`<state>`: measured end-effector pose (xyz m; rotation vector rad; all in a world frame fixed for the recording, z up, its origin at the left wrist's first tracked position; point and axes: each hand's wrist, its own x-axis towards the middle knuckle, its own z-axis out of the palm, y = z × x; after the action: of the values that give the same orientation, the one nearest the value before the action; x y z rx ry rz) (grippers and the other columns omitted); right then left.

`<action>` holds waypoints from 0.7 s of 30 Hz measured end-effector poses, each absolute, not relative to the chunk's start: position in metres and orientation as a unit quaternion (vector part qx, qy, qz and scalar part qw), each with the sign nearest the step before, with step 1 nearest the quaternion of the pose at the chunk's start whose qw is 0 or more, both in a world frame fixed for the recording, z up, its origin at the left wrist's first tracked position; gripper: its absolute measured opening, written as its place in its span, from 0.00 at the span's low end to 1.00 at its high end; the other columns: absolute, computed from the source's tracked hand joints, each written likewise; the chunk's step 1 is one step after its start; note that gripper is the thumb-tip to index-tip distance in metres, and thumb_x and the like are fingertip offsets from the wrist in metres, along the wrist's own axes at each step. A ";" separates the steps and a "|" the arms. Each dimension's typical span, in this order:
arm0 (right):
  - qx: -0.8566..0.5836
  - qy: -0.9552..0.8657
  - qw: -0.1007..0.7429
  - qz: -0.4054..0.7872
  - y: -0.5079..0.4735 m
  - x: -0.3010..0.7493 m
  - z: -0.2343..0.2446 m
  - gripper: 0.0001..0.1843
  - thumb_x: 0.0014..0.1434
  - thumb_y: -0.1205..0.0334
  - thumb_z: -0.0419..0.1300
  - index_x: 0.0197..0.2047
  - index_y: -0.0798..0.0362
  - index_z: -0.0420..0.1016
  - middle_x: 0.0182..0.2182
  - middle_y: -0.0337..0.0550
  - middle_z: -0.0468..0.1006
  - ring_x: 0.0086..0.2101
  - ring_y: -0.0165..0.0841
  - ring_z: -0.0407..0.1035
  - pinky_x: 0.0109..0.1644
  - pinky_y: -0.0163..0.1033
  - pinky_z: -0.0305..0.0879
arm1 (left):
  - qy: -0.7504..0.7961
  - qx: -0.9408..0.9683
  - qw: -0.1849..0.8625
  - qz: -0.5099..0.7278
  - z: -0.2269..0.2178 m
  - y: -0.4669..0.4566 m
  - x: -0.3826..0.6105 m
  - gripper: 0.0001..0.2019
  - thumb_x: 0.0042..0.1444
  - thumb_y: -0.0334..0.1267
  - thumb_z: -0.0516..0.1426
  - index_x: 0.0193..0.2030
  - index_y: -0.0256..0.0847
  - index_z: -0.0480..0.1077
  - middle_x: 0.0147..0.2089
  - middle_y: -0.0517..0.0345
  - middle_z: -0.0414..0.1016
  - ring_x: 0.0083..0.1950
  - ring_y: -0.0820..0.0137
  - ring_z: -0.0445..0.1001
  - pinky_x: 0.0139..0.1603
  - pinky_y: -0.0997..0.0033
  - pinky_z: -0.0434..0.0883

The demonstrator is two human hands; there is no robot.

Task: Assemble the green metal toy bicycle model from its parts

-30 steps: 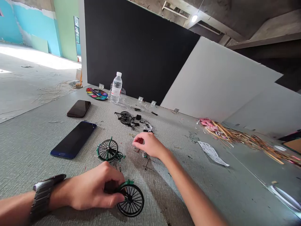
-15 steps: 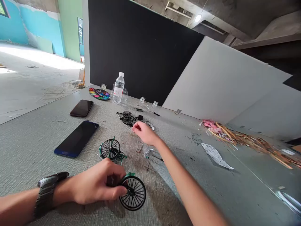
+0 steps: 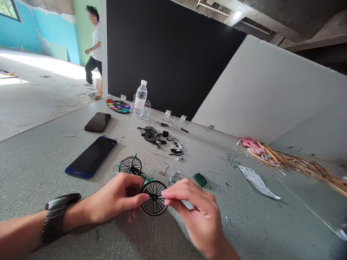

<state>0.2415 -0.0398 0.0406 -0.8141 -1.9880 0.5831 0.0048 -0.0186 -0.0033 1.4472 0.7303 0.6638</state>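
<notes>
My left hand [image 3: 116, 197] is shut on a black spoked model wheel [image 3: 154, 198] with a green fork piece at its top. My right hand [image 3: 196, 213] is close by, its fingertips at the right side of that wheel; blur hides whether they pinch anything. Behind the left hand stands a green-framed wire model bicycle part [image 3: 130, 166] with a second spoked wheel. A small green piece [image 3: 200, 179] and tiny metal parts [image 3: 172, 176] lie just beyond my right fingers. Farther back is a heap of black model bicycle parts [image 3: 149, 134].
The grey textured table [image 3: 257, 227] holds a blue smartphone [image 3: 91, 157], a dark smartphone [image 3: 97, 122], a water bottle [image 3: 140, 99], a watercolour palette [image 3: 118, 106], a printed paper strip [image 3: 257, 181] and a pile of wooden strips with pink scraps [image 3: 282, 162]. A person [image 3: 93, 45] walks behind.
My right hand has come back from the scattered parts to the wheel. A green piece now shows on the table, and a person has appeared at the back left.
</notes>
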 end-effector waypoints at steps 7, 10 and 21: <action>-0.354 -0.820 0.411 0.185 -0.037 0.246 0.040 0.10 0.68 0.64 0.64 0.45 0.35 0.80 0.34 0.35 0.85 0.36 0.38 0.76 0.40 0.47 0.75 | 0.325 0.641 0.632 0.291 -0.004 -0.019 0.005 0.19 0.66 0.53 0.60 0.35 0.38 0.70 0.26 0.60 0.77 0.26 0.72 0.76 0.25 0.77 0.70; -0.428 -0.770 0.439 0.180 -0.027 0.257 0.037 0.08 0.71 0.62 0.58 0.45 0.41 0.78 0.39 0.40 0.84 0.41 0.37 0.78 0.46 0.45 0.75 | 0.329 0.644 0.633 0.278 -0.003 -0.020 0.005 0.19 0.65 0.52 0.62 0.33 0.39 0.67 0.24 0.60 0.77 0.23 0.73 0.74 0.23 0.78 0.67; -0.508 -0.763 0.362 0.166 0.014 0.275 0.023 0.09 0.66 0.58 0.61 0.43 0.47 0.83 0.41 0.44 0.87 0.41 0.39 0.80 0.47 0.46 0.75 | 0.311 0.711 0.580 0.248 0.001 -0.023 0.004 0.19 0.68 0.52 0.58 0.31 0.40 0.66 0.25 0.58 0.78 0.25 0.70 0.75 0.25 0.76 0.67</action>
<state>0.2754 0.0145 0.0235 -1.3093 -1.9659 0.4285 0.0044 -0.0230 0.0013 1.6620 0.7282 0.5802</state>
